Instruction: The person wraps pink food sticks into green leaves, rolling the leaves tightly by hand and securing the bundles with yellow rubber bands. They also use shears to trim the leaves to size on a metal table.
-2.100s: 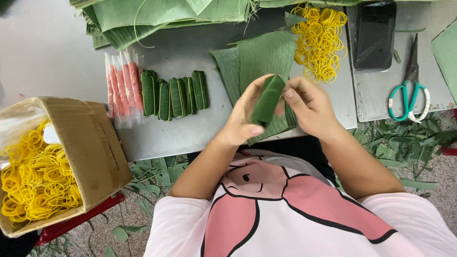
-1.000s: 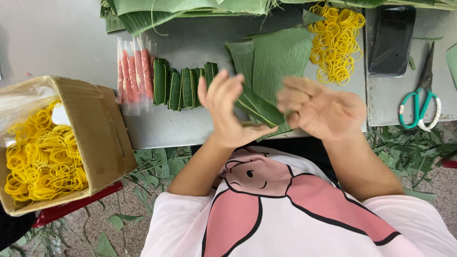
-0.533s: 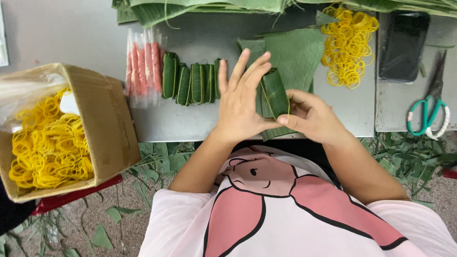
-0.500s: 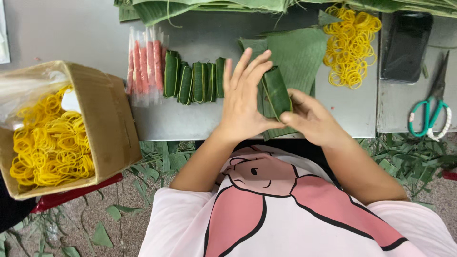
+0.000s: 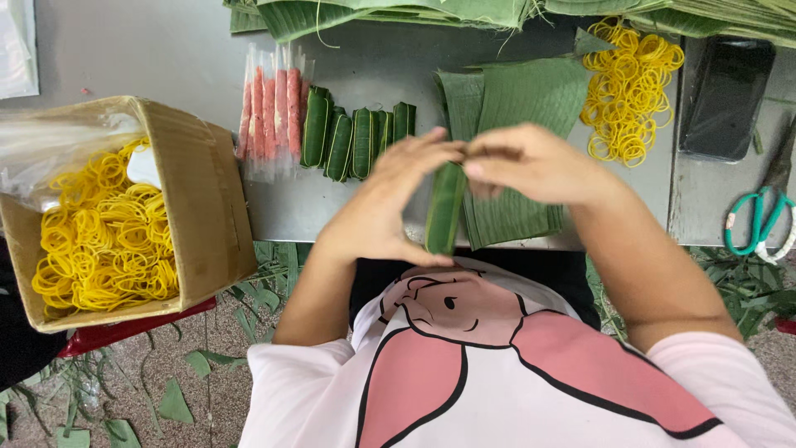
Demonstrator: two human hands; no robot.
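Both hands hold one green leaf-wrapped roll (image 5: 444,207) upright over the table's front edge. My left hand (image 5: 383,207) cups its lower part and side. My right hand (image 5: 531,162) pinches its top end. Under the hands lies a stack of cut green leaf sheets (image 5: 518,99). A row of several finished leaf rolls (image 5: 356,137) lies on the grey table (image 5: 166,58), next to pink sausages in clear wrap (image 5: 272,116).
A cardboard box of yellow rubber bands (image 5: 104,220) stands at the left. Loose yellow rubber bands (image 5: 630,79), a black phone (image 5: 725,95) and green-handled scissors (image 5: 759,220) lie at the right. Long banana leaves (image 5: 398,10) are piled at the back. Leaf scraps litter the floor.
The roll has turned upright and come nearer the table's edge. My left hand's spread fingers have closed round it, and my right hand has gone to its top end.
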